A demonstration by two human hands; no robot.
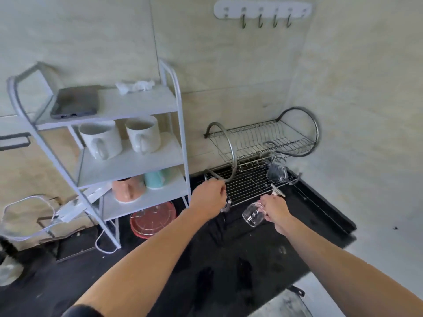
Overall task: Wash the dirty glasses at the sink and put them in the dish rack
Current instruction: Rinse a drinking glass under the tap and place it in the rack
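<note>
Black counter [160, 282], glass [253, 215] in right hand [278, 212]

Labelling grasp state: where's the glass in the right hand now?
Head view, right of centre: the glass, tilted on its side, is held by the right hand above the counter, just in front of the dish rack.

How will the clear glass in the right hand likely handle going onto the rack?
It is a clear glass, so probably fragile against the metal dish rack. The counter looks splashed, so it may be wet and slippery in the right hand. It is held tilted sideways; being round, it could roll if laid down.
</note>
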